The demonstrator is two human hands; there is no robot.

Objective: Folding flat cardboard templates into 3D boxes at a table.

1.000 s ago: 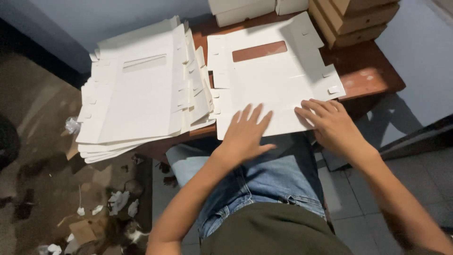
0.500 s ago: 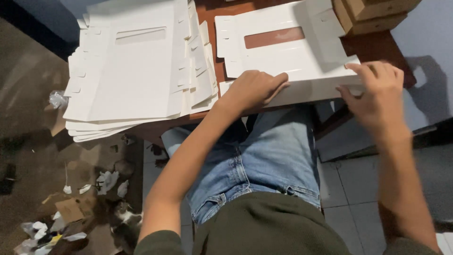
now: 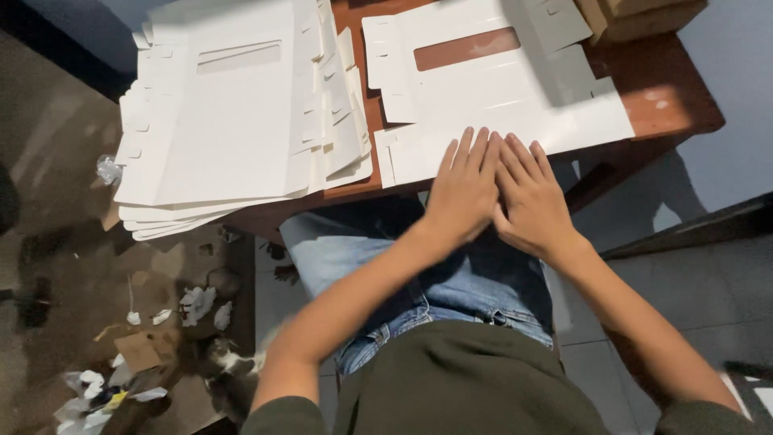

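A flat white die-cut box blank with a rectangular window lies on the brown wooden table in front of me. My left hand and my right hand rest side by side, palms down and fingers stretched, on the blank's near edge where it overhangs the table. Neither hand grips anything. My lap in blue jeans is directly below them.
A thick stack of the same white blanks covers the table's left part and hangs over its edge. Brown cardboard boxes stand at the far right corner. Paper scraps litter the floor at the left.
The blank's near panel, folded up half a second ago, now lies flat. Both hands came together at the middle of its near edge, fingers spread flat.
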